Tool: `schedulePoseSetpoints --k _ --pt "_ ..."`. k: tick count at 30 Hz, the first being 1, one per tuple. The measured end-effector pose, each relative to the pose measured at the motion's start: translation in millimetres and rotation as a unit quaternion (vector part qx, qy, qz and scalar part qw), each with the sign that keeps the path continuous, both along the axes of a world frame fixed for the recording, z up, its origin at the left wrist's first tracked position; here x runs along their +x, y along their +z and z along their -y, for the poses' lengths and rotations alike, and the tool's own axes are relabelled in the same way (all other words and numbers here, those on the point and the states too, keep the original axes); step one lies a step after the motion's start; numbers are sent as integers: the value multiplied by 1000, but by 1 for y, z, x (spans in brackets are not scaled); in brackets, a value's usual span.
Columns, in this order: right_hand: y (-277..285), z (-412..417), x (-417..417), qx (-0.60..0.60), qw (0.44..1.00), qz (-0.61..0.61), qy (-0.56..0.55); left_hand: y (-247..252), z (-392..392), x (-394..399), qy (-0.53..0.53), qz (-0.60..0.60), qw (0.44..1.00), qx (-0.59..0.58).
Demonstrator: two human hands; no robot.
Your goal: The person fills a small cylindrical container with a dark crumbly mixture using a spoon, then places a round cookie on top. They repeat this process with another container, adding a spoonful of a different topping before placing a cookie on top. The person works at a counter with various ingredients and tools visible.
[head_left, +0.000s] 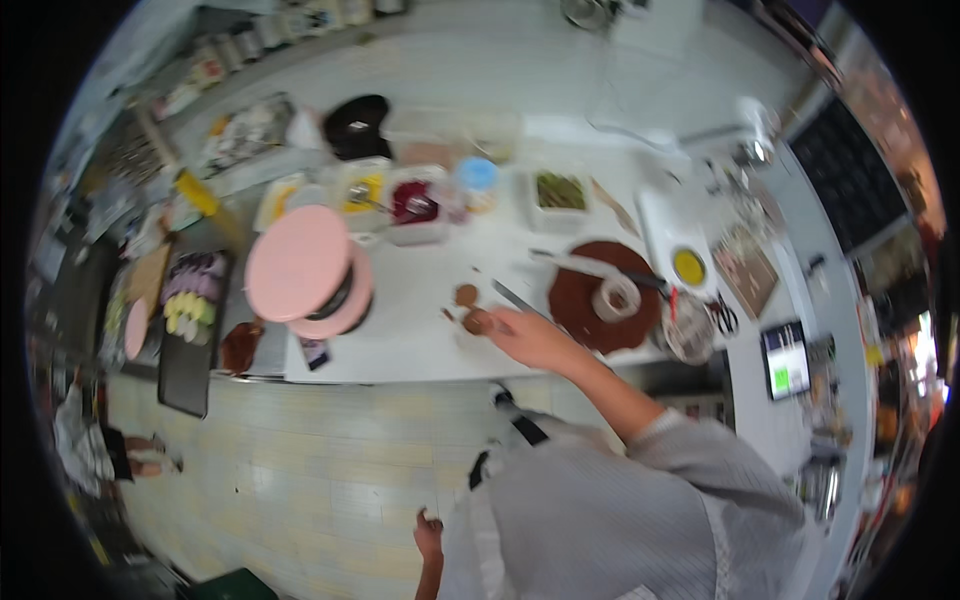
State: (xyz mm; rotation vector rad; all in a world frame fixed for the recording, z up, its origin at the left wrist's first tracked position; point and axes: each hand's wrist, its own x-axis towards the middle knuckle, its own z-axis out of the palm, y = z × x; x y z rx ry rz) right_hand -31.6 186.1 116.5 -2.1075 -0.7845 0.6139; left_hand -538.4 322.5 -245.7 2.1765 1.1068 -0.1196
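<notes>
My right hand (525, 337) reaches over the white worktop (405, 345) and pinches a small round brown piece (475, 322), blurred, its material unclear. Just beyond the fingertips lies a similar brown disc (466, 294) with a few crumbs around it. A flat metal blade (516, 295) rests close to the hand. On the right, a long dark-handled knife or spatula (592, 266) crosses a round brown mat (574, 300), where a small white tub (616, 298) stands. My left hand (428, 534) hangs low over the floor, fingers loosely apart and holding nothing.
A pink round-topped stand (300, 262) is left of the right hand. Food tubs, one with red contents (415, 201), line the back. A dark tray (184, 367) projects past the front edge at left. Another person (90, 442) is at far left; a tablet (786, 360) stands right.
</notes>
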Motion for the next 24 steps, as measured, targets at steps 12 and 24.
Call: schedulePoseSetpoints --k 12,24 --pt "-58 155 0 404 818 182 -367 227 81 471 -427 340 837 -28" --pt "-151 187 71 424 691 -65 -582 220 172 610 -483 329 805 -103"
